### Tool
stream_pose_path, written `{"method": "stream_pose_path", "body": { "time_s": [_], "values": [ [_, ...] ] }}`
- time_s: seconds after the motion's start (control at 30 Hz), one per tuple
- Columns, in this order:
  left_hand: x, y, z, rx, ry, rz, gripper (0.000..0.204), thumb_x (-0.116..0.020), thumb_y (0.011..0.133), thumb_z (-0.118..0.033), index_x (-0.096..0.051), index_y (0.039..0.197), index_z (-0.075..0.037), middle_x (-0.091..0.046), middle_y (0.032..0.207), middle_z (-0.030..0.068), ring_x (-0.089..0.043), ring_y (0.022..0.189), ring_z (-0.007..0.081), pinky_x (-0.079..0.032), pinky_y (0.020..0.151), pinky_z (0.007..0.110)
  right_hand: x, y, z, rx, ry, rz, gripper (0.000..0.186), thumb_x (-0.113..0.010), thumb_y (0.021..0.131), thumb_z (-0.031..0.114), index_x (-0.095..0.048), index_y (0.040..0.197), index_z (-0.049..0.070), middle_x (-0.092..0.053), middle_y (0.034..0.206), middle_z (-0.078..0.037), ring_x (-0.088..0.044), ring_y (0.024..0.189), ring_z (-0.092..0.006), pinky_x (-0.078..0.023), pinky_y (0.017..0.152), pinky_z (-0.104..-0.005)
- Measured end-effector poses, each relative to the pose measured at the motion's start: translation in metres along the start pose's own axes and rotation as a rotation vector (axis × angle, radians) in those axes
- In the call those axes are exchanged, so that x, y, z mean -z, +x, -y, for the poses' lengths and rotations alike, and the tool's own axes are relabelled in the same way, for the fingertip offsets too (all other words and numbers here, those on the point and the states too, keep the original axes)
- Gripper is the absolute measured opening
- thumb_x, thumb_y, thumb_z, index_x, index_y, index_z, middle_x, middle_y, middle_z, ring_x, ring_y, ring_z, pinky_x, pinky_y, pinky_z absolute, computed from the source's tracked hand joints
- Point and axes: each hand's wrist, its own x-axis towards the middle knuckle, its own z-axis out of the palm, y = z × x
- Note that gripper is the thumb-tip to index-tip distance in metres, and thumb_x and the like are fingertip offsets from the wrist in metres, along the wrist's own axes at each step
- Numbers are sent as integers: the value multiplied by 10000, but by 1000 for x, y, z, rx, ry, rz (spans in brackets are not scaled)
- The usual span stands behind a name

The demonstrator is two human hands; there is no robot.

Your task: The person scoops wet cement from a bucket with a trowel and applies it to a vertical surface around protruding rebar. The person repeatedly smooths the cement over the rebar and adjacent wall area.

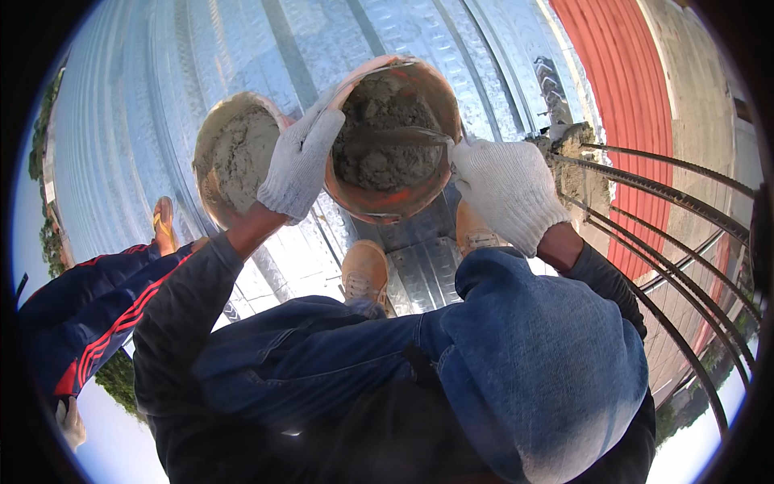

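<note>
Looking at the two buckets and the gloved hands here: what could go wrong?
1. The orange bucket could tip if the left hand or right hand, both at its rim, pulls unevenly, perhaps spilling its grey mix.
2. The steel bars jut out close to the right sleeve and might snag it.
3. Spilled mix might make the ribbed metal sheet slippery underfoot.

Ribbed metal decking (129, 121), dark rebar (661, 191) (several rods), red corrugated panel (629, 81), another person's striped trousers (97, 310)
</note>
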Motion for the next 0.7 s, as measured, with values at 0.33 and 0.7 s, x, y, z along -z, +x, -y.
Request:
{"method": "stream_pose_path", "body": {
  "time_s": [0.33, 0.7],
  "values": [
    [13, 23, 10, -24, -81, 47, 556, -633, 1172, -385, -661, 1537, 34, -743, 1350, 89, -649, 1246, 163, -496, 1126, 332, -14, 8, -5, -66, -59, -63, 171, -713, 978, 140, -760, 1092, 22, -793, 929, -170, -822, 847, -350, -641, 721, -479],
    [14, 24, 12, -88, 8, 39, 526, -630, 1177, -360, -678, 1511, 43, -744, 1370, 97, -650, 1272, 175, -489, 1136, 344, 4, -21, -1, 130, -97, 199, 191, -759, 951, 130, -771, 1103, 16, -799, 978, -147, -829, 902, -315, -656, 769, -452]
  ]
}}
